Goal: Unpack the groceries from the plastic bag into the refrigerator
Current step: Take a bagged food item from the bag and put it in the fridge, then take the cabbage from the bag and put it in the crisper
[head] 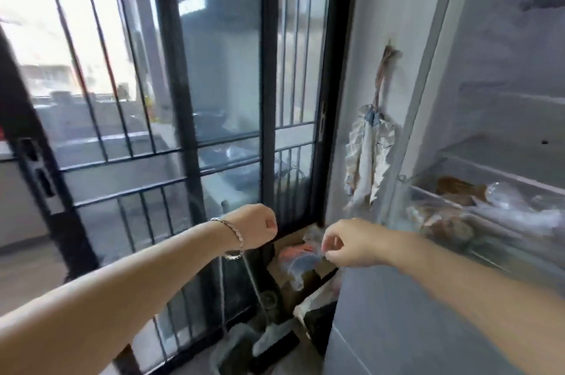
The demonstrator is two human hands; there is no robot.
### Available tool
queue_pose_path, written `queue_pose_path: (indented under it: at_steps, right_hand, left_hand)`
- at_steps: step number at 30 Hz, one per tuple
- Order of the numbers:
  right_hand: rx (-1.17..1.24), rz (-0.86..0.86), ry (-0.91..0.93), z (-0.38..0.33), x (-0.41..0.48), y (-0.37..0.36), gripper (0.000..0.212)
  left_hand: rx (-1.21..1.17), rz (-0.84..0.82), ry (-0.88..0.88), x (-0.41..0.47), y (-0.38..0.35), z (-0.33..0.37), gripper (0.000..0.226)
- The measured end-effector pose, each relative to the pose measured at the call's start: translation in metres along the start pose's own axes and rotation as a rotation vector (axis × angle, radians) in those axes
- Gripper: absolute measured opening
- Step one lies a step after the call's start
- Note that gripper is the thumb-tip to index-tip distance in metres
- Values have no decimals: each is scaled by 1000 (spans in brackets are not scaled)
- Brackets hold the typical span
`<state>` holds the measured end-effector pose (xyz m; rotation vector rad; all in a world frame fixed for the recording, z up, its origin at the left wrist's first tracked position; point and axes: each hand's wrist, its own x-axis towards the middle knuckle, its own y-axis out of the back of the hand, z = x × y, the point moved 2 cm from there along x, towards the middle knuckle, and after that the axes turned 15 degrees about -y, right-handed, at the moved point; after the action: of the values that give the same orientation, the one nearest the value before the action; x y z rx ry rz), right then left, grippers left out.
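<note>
Refrigerator point(504, 118) open beside left hand point(256, 226) and right hand point(348, 241), fingers curled.

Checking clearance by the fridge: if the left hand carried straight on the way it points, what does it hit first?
Most likely the black door frame, just ahead and to the right of the left hand. The hanging cloth lies further along that line. Depth is unclear, so this is a rough call.

Barred glass door point(214, 99), hanging cloth point(367, 157) beside it, broom point(275, 341) and dustpan point(232, 347) below.
</note>
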<state>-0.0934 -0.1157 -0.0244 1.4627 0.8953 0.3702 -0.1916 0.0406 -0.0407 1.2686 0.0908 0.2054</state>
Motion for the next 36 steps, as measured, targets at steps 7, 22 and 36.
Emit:
queue_pose_path:
  at_steps: [7, 22, 36]
  right_hand:
    - [-242, -129, 344, -160, -49, -99, 26]
    - [-562, -233, 1208, -556, -417, -296, 24]
    - [-700, -241, 1735, -787, -770, -434, 26]
  left_hand:
    - [-102, -44, 566, -259, -29, -42, 18]
    - [-263, 161, 1396, -829, -64, 33, 18]
    - [-258, 591, 1944, -1233, -80, 144, 18]
